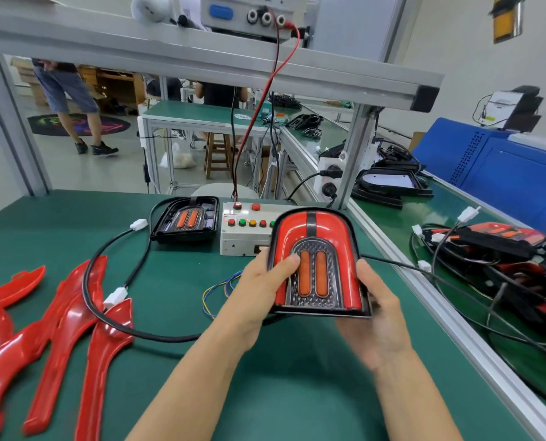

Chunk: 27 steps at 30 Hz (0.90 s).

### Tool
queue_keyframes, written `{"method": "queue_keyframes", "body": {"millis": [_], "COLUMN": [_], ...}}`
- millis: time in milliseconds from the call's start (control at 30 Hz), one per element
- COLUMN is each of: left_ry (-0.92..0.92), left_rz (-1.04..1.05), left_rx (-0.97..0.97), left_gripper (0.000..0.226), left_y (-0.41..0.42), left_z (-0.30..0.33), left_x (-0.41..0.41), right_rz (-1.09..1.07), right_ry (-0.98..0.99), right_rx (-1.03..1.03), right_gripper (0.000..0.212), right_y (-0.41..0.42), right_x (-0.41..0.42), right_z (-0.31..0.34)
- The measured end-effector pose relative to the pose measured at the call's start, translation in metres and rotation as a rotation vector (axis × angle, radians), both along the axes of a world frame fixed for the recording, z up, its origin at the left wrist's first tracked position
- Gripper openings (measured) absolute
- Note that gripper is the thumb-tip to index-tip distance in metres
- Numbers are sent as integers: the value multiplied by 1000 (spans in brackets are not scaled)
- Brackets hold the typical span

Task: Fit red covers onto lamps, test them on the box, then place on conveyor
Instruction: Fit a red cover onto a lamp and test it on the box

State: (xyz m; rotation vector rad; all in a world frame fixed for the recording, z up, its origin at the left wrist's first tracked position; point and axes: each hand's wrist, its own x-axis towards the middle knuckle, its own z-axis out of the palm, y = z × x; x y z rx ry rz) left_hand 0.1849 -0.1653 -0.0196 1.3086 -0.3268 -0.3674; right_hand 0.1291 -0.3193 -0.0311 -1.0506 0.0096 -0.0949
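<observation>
Bright, even overhead indoor light. Soft shadow sat under the forearms on the green table [176, 249] at 6 o'clock. Glare spots showed on the red covers [58, 323] at 8 o'clock. Right hand [376, 316] was motion-blurred. Wide-angle bending curved the frame rail [201, 55] at 12 o'clock.

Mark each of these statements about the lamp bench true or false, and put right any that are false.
1. Both hands hold a lamp with a red cover fitted. True: the left hand grips its left edge and the right hand supports it from below on the right.
2. The second lamp by the test box also has a red cover. False: it is bare black, with no red cover.
3. Spare red covers lie on the green mat at the left. True.
4. The held lamp rests on the conveyor. False: it is held in the hands over the green table.
5. The test box has only green buttons. False: it has red, green and orange ones.
</observation>
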Motion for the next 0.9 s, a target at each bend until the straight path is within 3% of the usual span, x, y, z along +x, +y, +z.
{"method": "queue_keyframes", "body": {"millis": [67, 200, 300, 400, 500, 733, 833, 900], "left_ry": [38, -7, -54, 47, 74, -241, -362, -340], "left_rz": [-14, 30, 98, 66, 97, 216, 502, 630], "left_rx": [4, 52, 167, 207, 255, 910, 1037, 1219], "left_gripper": [23, 20, 33, 40, 44, 64, 50, 39], "left_y": [-2, -4, 0, 5, 1, 13, 49, 85], "left_z": [1, 6, 8, 11, 17, 14, 29, 38], "left_x": [-2, -3, -3, -3, -2, 11, 39, 64], "right_rz": [102, 255, 383, 484, 455, 359, 340, 368], "right_ry": [-22, -21, -11, -55, -82, -81, -76, -89], "right_rx": [82, 206, 290, 336, 367, 352, 370, 382], "right_gripper": [71, 81, 91, 89, 83, 87, 88, 89], "right_y": [0, 4, 2, 9, 12, 19, 21, 21], "right_x": [-1, 1, 3, 7, 10, 13, 11, 11], "right_z": [-1, -4, -9, -14, -19, -23, -18, -15]}}
